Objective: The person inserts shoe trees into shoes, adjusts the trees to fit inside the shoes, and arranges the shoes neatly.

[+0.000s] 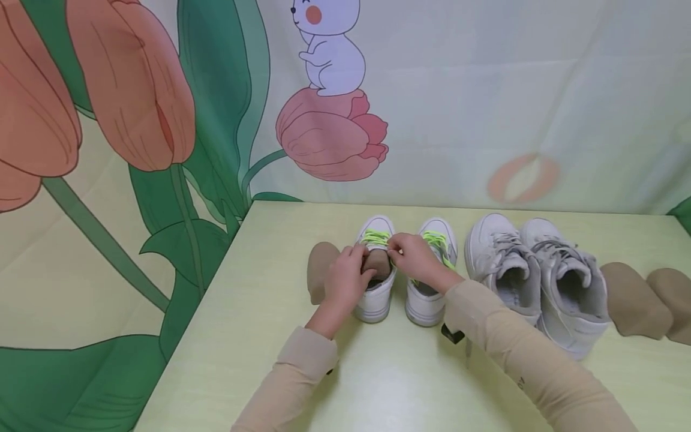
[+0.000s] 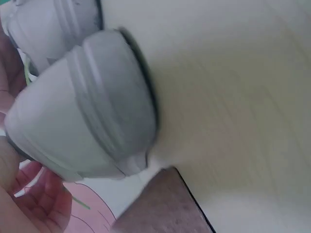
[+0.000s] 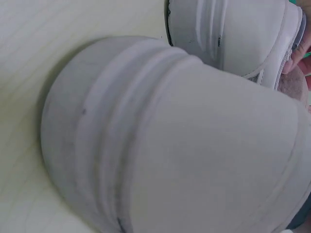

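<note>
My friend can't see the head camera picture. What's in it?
A person's left hand and right hand work on a white shoe with green laces, a brown insert in its opening. Its mate and another white pair stand to the right.

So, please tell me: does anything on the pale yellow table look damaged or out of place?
Nothing looks spilled or out of place. One small flaw: the right-hand white shoe with bright green laces has a few dark specks at its heel, standing out against the pale surface.
</note>
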Action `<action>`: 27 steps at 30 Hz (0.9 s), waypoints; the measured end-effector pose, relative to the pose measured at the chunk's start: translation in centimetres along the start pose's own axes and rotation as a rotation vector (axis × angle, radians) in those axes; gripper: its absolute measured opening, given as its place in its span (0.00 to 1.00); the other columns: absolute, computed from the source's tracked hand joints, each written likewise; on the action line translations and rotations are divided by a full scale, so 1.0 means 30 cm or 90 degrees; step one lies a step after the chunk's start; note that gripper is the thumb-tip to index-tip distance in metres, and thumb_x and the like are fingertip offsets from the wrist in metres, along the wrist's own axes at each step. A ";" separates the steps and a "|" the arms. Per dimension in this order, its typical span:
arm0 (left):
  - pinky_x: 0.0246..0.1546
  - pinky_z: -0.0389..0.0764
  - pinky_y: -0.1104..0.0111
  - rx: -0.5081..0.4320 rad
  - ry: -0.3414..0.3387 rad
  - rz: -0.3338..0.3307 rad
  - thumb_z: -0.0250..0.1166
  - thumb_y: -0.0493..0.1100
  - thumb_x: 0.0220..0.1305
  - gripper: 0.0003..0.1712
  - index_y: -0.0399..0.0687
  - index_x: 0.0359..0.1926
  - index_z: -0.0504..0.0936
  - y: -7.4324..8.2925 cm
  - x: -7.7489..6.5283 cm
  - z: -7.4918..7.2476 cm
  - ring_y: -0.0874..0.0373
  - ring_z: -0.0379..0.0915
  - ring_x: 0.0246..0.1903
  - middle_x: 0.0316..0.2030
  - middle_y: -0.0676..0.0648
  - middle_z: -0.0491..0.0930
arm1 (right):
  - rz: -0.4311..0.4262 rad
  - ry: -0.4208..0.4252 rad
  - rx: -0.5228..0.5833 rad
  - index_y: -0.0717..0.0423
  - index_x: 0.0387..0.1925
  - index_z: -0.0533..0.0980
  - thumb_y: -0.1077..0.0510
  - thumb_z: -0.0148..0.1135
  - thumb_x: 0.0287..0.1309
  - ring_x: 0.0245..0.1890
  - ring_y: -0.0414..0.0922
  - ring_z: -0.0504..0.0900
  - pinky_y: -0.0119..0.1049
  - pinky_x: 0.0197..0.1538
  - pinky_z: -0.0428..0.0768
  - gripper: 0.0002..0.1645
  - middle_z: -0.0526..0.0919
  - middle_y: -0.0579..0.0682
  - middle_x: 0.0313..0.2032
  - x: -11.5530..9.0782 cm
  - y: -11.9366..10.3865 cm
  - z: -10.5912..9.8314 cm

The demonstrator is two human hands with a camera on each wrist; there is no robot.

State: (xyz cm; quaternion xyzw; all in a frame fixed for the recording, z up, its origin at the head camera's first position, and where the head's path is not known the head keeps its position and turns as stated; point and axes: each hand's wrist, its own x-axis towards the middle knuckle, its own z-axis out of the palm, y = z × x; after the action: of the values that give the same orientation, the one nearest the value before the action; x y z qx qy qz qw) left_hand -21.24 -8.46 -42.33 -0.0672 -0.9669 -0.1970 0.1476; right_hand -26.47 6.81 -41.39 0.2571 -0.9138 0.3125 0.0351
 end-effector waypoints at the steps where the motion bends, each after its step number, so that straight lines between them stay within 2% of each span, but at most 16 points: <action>1: 0.30 0.74 0.63 0.007 -0.006 0.007 0.66 0.47 0.49 0.18 0.51 0.41 0.73 -0.004 0.001 -0.002 0.54 0.74 0.33 0.34 0.48 0.75 | 0.001 0.000 -0.001 0.59 0.25 0.75 0.65 0.54 0.53 0.23 0.42 0.70 0.32 0.29 0.68 0.05 0.77 0.50 0.24 0.000 0.000 -0.001; 6: 0.29 0.75 0.60 0.042 -0.026 0.035 0.65 0.47 0.51 0.22 0.54 0.48 0.70 -0.002 0.005 -0.007 0.52 0.76 0.34 0.38 0.47 0.76 | 0.003 0.002 -0.004 0.59 0.25 0.75 0.65 0.54 0.53 0.23 0.42 0.70 0.32 0.29 0.68 0.05 0.77 0.50 0.24 0.000 0.004 0.002; 13: 0.16 0.70 0.65 0.097 0.007 0.097 0.66 0.45 0.49 0.23 0.58 0.47 0.70 -0.006 0.009 0.002 0.52 0.73 0.21 0.32 0.48 0.71 | 0.011 0.006 -0.002 0.59 0.25 0.75 0.65 0.54 0.52 0.23 0.42 0.70 0.31 0.29 0.68 0.04 0.77 0.50 0.24 -0.001 0.004 0.008; 22: 0.16 0.70 0.65 0.118 -0.016 0.091 0.64 0.41 0.51 0.19 0.56 0.44 0.69 0.014 0.021 0.000 0.52 0.73 0.22 0.31 0.46 0.70 | 0.018 -0.001 0.018 0.59 0.23 0.73 0.66 0.54 0.52 0.23 0.42 0.70 0.31 0.27 0.67 0.05 0.76 0.50 0.24 -0.004 -0.003 0.009; 27: 0.17 0.72 0.64 0.121 -0.021 0.090 0.63 0.39 0.50 0.20 0.55 0.44 0.68 0.021 0.024 -0.008 0.51 0.73 0.22 0.31 0.45 0.70 | 0.013 0.004 0.018 0.59 0.24 0.74 0.66 0.54 0.53 0.22 0.41 0.70 0.30 0.27 0.68 0.05 0.77 0.51 0.25 -0.007 -0.006 0.010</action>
State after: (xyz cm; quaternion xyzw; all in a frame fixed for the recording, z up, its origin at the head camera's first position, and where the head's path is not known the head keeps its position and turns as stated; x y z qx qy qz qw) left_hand -21.74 -7.94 -41.67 -0.1243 -0.9764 -0.0922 0.1507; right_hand -26.18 6.59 -41.59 0.2472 -0.9117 0.3267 0.0313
